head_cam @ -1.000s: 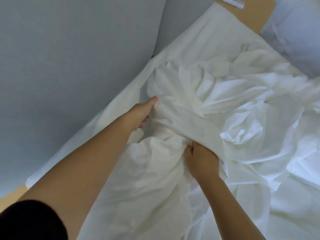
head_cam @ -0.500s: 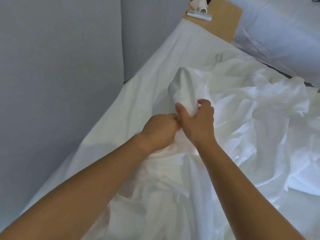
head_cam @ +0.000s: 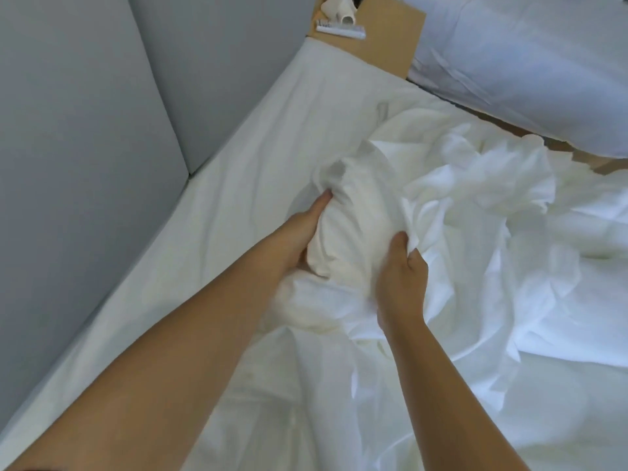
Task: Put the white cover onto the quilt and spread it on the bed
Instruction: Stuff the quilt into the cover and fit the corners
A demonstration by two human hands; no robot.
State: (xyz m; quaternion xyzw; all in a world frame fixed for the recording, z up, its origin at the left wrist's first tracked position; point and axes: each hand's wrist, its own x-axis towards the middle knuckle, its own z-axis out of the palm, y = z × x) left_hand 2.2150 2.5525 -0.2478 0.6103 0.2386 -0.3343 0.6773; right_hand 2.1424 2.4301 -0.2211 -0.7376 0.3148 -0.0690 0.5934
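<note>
A crumpled white cover lies over the bed. In the middle a cream-white bunch of quilt bulges out of the cover's folds. My left hand grips the left side of this bunch, fingers partly hidden under the fabric. My right hand pinches a fold of the white cover just right of the bunch. The rest of the quilt is hidden inside the cover.
A grey padded wall runs along the bed's left side. At the head stands a brown wooden surface with a white brush-like item. A pale blue-white pillow lies at the upper right.
Both hands came together on a bunch of fabric, then parted; the left now holds the quilt's left side and the right a cover fold. The view has tilted toward the headboard.
</note>
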